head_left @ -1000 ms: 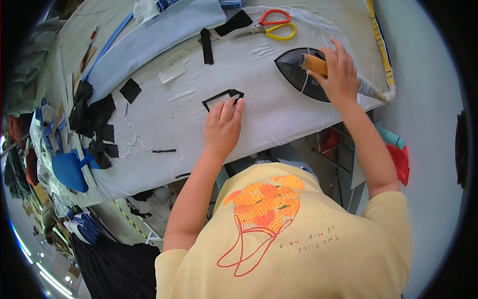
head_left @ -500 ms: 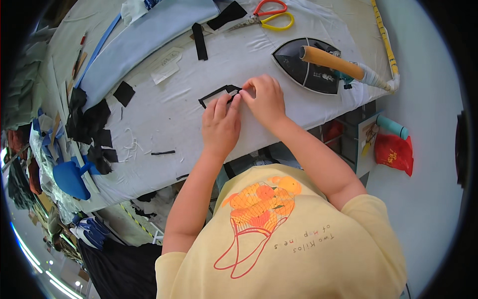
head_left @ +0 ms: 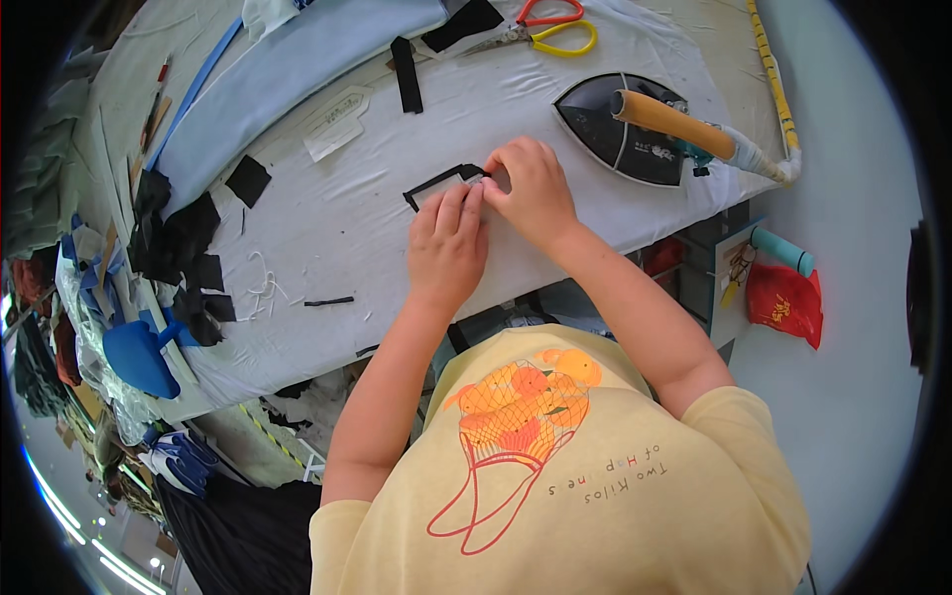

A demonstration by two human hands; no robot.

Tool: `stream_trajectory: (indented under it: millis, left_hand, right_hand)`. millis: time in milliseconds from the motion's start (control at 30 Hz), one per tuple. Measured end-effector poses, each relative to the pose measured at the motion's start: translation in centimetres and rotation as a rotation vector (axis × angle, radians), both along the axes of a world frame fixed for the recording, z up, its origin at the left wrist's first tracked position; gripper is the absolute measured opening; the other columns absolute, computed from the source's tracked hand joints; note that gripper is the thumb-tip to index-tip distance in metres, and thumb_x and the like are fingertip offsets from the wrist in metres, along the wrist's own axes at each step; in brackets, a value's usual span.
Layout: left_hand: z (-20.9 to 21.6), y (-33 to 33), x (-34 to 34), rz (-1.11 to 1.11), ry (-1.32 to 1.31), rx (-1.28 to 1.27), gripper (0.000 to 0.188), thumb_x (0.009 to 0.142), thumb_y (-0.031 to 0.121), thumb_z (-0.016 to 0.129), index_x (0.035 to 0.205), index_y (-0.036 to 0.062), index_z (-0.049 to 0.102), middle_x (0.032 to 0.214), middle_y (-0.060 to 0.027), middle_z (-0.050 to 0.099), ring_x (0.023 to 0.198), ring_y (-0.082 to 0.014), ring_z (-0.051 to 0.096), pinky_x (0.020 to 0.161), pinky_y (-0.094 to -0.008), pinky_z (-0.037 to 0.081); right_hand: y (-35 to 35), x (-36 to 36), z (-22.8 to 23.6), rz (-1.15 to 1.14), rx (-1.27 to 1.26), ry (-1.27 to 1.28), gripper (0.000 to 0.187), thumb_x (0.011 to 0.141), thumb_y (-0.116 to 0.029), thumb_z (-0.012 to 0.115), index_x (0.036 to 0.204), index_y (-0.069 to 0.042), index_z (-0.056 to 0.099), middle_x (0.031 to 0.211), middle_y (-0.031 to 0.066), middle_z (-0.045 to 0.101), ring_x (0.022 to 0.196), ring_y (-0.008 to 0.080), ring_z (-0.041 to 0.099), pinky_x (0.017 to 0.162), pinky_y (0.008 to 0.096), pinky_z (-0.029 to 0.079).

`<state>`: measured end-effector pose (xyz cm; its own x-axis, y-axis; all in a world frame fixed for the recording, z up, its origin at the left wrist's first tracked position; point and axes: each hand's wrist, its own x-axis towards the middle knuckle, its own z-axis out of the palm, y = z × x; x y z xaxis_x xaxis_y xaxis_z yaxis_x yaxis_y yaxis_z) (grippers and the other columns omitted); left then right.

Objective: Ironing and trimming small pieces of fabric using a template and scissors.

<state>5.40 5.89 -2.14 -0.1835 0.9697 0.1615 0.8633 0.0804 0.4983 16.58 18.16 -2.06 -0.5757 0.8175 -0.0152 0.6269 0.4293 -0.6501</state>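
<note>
A small piece of black cloth lies on the white-covered table, its dark edges framing a paler middle. My left hand rests palm down over its near side, fingers stretched out and pressing on it. At the piece's right end, my right hand has thumb and forefinger closed in a pinch on the black edge. The fingertips of both hands almost meet there. The part of the cloth under my left fingers is hidden.
An iron with an orange-brown handle stands right of my hands. Scissors with red and yellow handles lie beyond. A black strip, a pale template, light-blue fabric and black scraps also lie on the table.
The view has shifted slightly. My left fingers have straightened over the cloth, and the dark bit seen between the fingertips before is now covered. My right hand keeps its pinch.
</note>
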Motion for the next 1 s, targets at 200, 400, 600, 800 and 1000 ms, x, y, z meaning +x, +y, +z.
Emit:
stream_trajectory:
  millis: [200, 400, 600, 800, 1000]
  left_hand:
    - [0.04, -0.01, -0.07, -0.003, -0.007, -0.01, 0.056, 0.079, 0.013, 0.069, 0.133, 0.0088, 0.055, 0.129, -0.0077, 0.055, 0.117, -0.0305, 0.051, 0.101, -0.0407, 0.042]
    - [-0.03, 0.07, -0.1, -0.003, -0.011, -0.017, 0.054, 0.079, 0.013, 0.069, 0.132, 0.0083, 0.056, 0.128, -0.0084, 0.055, 0.118, -0.0307, 0.051, 0.102, -0.0412, 0.042]
    - [0.1, 0.2, -0.06, -0.007, -0.018, -0.029, 0.054, 0.079, 0.012, 0.069, 0.131, 0.0084, 0.055, 0.129, -0.0084, 0.055, 0.118, -0.0309, 0.051, 0.102, -0.0421, 0.041]
    - [-0.12, 0.2, -0.09, -0.008, 0.008, -0.026, 0.052, 0.079, 0.012, 0.069, 0.129, 0.0082, 0.056, 0.128, -0.0083, 0.055, 0.117, -0.0307, 0.051, 0.102, -0.042, 0.041]
    - [0.23, 0.21, 0.04, -0.005, 0.019, -0.025, 0.05, 0.079, 0.012, 0.069, 0.127, 0.0081, 0.056, 0.129, -0.0084, 0.055, 0.117, -0.0305, 0.051, 0.101, -0.0418, 0.042]
  right_hand:
    - [0.6, 0.03, 0.71, 0.024, -0.062, 0.02, 0.015, 0.073, -0.011, 0.076, 0.081, -0.007, 0.063, 0.085, 0.0062, 0.06, 0.089, 0.0284, 0.058, 0.082, 0.0412, 0.047]
    - [0.25, 0.38, 0.37, 0.097, 0.049, 0.117, 0.011, 0.074, -0.009, 0.073, 0.077, -0.007, 0.062, 0.086, 0.007, 0.065, 0.085, 0.0297, 0.06, 0.078, 0.0423, 0.049]
    - [-0.1, 0.62, 0.17, 0.057, 0.029, 0.171, 0.021, 0.076, -0.002, 0.071, 0.094, -0.008, 0.061, 0.088, 0.0068, 0.066, 0.086, 0.0289, 0.062, 0.078, 0.0399, 0.049]
    - [0.39, 0.21, 0.59, 0.044, -0.133, 0.157, 0.026, 0.076, 0.0, 0.068, 0.098, -0.007, 0.057, 0.088, 0.0075, 0.066, 0.088, 0.0301, 0.062, 0.081, 0.0405, 0.049]
    - [0.82, -0.32, 0.7, 0.067, -0.054, 0.152, 0.019, 0.075, -0.001, 0.064, 0.091, -0.009, 0.057, 0.083, 0.0073, 0.064, 0.084, 0.0324, 0.06, 0.076, 0.0436, 0.048]
